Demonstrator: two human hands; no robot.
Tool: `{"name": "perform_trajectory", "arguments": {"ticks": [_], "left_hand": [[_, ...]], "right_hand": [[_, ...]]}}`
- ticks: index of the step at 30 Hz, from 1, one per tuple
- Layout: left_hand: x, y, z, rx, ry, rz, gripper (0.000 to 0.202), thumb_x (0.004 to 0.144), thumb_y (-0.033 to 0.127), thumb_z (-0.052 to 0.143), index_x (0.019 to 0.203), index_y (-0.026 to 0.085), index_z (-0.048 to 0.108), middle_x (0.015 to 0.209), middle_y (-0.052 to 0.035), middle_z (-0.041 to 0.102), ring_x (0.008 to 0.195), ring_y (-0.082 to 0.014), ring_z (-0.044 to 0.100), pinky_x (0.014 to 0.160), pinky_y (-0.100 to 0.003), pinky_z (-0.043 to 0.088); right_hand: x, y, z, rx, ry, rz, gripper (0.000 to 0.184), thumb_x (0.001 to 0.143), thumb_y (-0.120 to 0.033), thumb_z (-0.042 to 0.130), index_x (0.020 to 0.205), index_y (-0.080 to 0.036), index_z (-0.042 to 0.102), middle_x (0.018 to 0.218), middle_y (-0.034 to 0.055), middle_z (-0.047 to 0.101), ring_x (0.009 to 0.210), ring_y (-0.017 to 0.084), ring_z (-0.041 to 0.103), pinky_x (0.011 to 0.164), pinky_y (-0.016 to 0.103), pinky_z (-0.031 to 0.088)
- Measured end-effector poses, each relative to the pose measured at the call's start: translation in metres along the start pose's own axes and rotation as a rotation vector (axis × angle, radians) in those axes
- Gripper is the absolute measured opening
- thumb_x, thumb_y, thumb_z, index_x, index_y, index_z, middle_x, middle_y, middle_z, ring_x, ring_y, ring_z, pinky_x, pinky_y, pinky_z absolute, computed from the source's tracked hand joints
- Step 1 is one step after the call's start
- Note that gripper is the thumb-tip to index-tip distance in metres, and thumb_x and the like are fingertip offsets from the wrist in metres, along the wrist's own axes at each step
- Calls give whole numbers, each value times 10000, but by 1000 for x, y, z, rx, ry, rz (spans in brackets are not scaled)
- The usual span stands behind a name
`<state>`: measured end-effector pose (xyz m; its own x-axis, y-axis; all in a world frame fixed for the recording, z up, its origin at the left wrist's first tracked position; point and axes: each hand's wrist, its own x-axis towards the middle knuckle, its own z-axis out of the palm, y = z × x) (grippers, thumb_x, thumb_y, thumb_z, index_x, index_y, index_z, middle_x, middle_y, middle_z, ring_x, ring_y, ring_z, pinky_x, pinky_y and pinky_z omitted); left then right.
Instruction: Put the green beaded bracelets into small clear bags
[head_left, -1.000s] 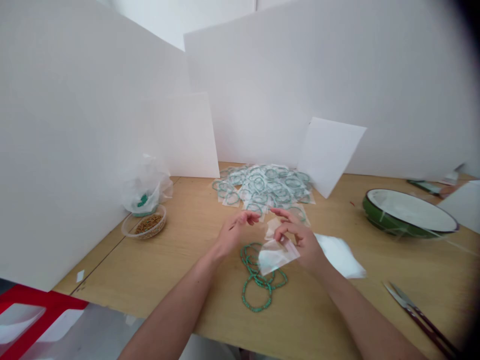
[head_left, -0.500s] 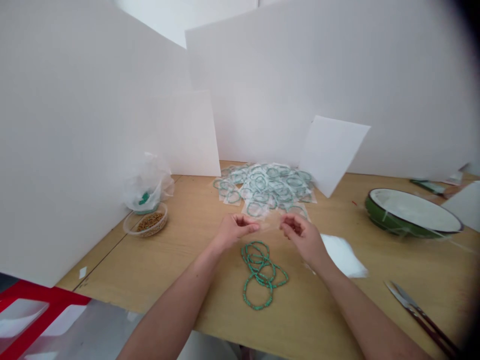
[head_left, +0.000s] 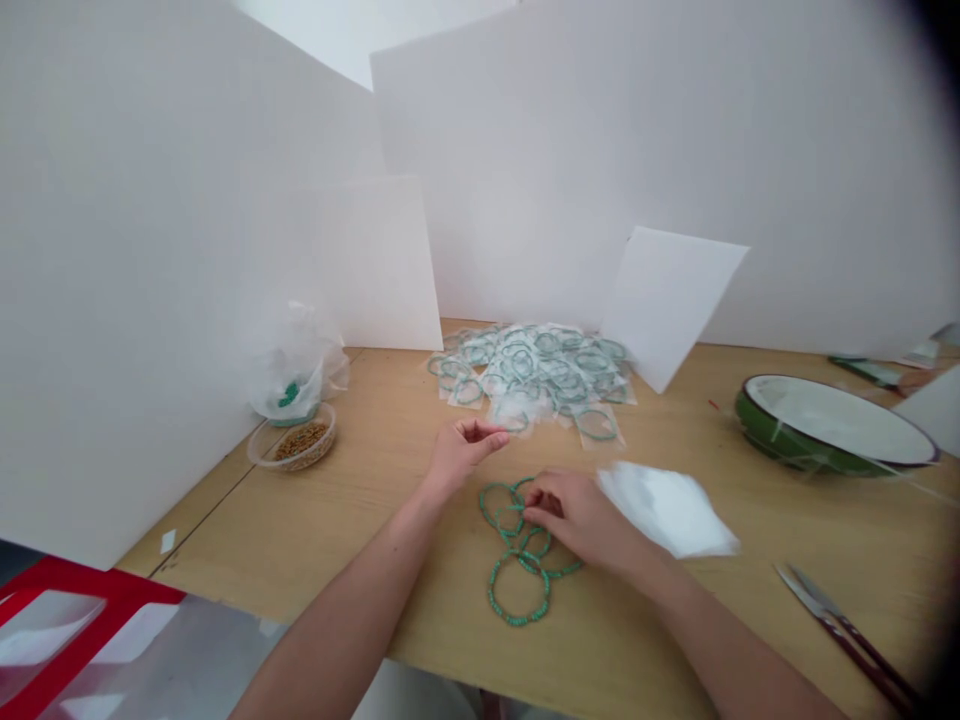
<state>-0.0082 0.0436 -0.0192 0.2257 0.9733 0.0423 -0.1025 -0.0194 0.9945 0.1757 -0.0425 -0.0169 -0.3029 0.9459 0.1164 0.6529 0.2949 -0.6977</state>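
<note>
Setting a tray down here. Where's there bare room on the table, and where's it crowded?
Bare wood lies between the plastic bowl and the left hand, and between the white sheet and the green basin, above the scissors. It's crowded at the bagged bracelets and where the right hand rests on the loose bead bracelets.

A pile of bagged bracelets (head_left: 532, 375) sits at the back middle of the wooden table (head_left: 225, 530), against tall boards (head_left: 570, 170). Loose bracelets (head_left: 517, 590) lie in front of it, under the right hand (head_left: 570, 515). At left, a plastic bag (head_left: 296, 365) stands behind a small tub (head_left: 296, 445). At right, a basin (head_left: 836, 425) sits behind scissors (head_left: 844, 635), with a plastic sheet (head_left: 667, 510) nearer the middle.
</note>
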Motion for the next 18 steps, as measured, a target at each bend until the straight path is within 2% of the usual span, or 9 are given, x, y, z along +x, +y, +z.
{"name": "perform_trajectory", "arguments": {"ticks": [4,7,10,12,15,18], "left_hand": [[-2,-1,3,1,-36,-13,359,532,407,869,718,143,710,717,-38,719,650,-134,622,691,-276,474],[-5,-2,7,22,-97,-11,367,547,420,860,738,141,717,724,-47,721,647,-139,622,676,-273,468],[-9,-3,12,68,-124,-3,356,570,422,849,750,143,719,717,-43,716,623,-133,612,638,-257,452],[-11,-4,15,101,-124,-4,344,575,418,846,740,146,717,705,-37,712,602,-124,600,614,-247,441],[-12,-6,17,124,-122,8,322,583,410,840,720,147,716,711,-40,713,587,-118,587,590,-239,429],[-12,-7,17,149,-108,41,288,612,396,825,735,153,729,716,-40,713,586,-115,577,571,-231,410]], "right_hand": [[0,-2,-16,469,84,70,170,813,-375,676,809,-207,651,643,-7,652,544,143,582,525,270,457],[0,-1,-25,681,339,54,230,775,-405,734,830,-202,641,633,5,677,548,156,628,554,290,523],[0,2,-28,733,617,19,261,748,-387,773,868,-193,647,707,34,721,610,184,683,608,322,576],[1,3,-27,725,723,15,268,744,-376,782,887,-192,650,753,44,738,635,194,703,625,329,589],[1,4,-22,668,796,28,240,761,-365,772,888,-196,657,769,42,742,661,190,714,649,312,591],[1,6,-18,589,771,45,235,776,-379,756,894,-197,665,744,34,732,664,183,708,652,302,587]]}}
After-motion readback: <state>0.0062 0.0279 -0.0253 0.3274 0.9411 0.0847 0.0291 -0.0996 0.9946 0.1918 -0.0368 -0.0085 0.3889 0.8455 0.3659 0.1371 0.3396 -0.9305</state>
